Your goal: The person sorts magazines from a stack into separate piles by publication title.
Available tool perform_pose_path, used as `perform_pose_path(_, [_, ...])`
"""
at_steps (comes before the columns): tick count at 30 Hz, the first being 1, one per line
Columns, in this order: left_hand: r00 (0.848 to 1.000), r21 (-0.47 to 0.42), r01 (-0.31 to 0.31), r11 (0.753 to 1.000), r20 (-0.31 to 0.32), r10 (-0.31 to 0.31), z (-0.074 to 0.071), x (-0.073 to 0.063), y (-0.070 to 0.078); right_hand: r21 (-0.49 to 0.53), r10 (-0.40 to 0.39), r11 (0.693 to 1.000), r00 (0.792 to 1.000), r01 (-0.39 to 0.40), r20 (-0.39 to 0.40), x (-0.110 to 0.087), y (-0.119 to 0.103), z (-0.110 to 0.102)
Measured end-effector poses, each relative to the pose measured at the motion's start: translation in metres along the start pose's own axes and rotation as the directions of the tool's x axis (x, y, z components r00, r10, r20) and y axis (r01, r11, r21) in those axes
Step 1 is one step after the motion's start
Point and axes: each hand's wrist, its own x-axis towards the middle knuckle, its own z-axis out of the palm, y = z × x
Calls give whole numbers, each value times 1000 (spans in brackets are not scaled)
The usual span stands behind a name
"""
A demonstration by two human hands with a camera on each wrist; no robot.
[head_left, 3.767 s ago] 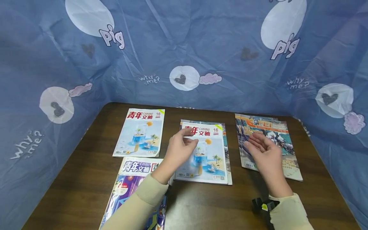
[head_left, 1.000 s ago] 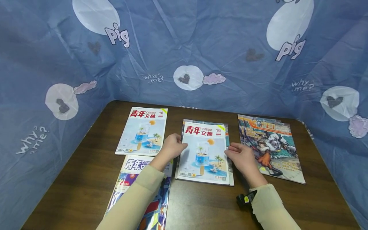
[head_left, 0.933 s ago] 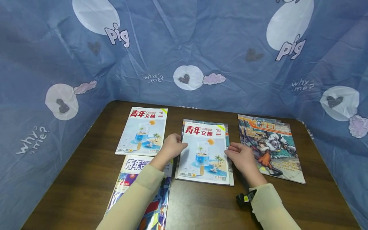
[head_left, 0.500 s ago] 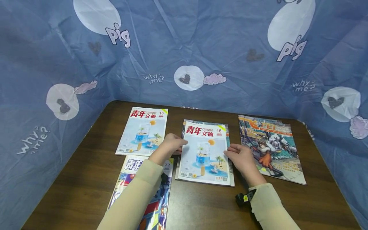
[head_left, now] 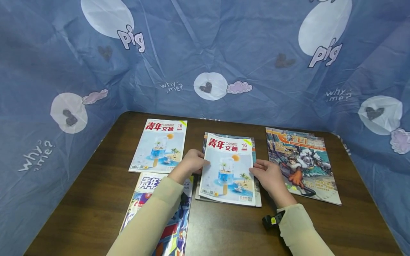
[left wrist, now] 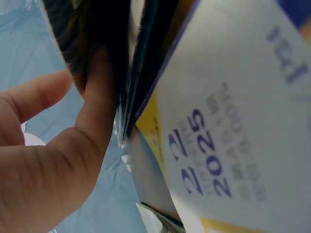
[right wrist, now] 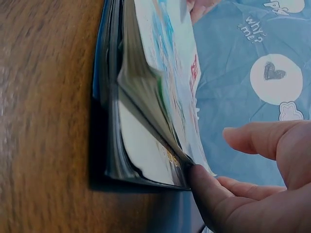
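In the head view, a pale magazine (head_left: pixel 229 174) with an iced-lolly beach cover lies over another magazine (head_left: pixel 253 153) that peeks out behind it. My left hand (head_left: pixel 191 161) pinches its left edge; the left wrist view has the thumb (left wrist: pixel 48 92) at the edge and a finger (left wrist: pixel 92 102) reaching under the dark underside. On the other side, my right hand (head_left: pixel 272 179) is at the right edge. The right wrist view shows a fingertip (right wrist: pixel 199 179) touching the parted page edges (right wrist: pixel 177 153), with the thumb (right wrist: pixel 243 136) raised clear of the cover.
A matching lolly-cover magazine (head_left: pixel 160 145) lies at back left. Below it, a purple magazine (head_left: pixel 171 234) is partly covered by the left sleeve (head_left: pixel 152 213). Overlapping comic-style magazines (head_left: pixel 304 167) lie at the right. Patterned blue cloth (head_left: pixel 205 42) surrounds the brown table (head_left: pixel 224 227).
Both hands came to the middle magazine's edges, the right one from the right-hand pile. Since half a second to a second ago, the top magazine has shifted slightly, tilting on the one below.
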Motion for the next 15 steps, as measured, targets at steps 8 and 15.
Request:
perform_pose_path(8, [999,15,-20,1000,31,20,1,-2,-3,2,-12,1000,1000,12,-6,1,2,1])
perform_pose_path(15, [999,-104,-31,994,24,34,3,-1,-8,15,-22,1000,1000,22,3,1,2,0])
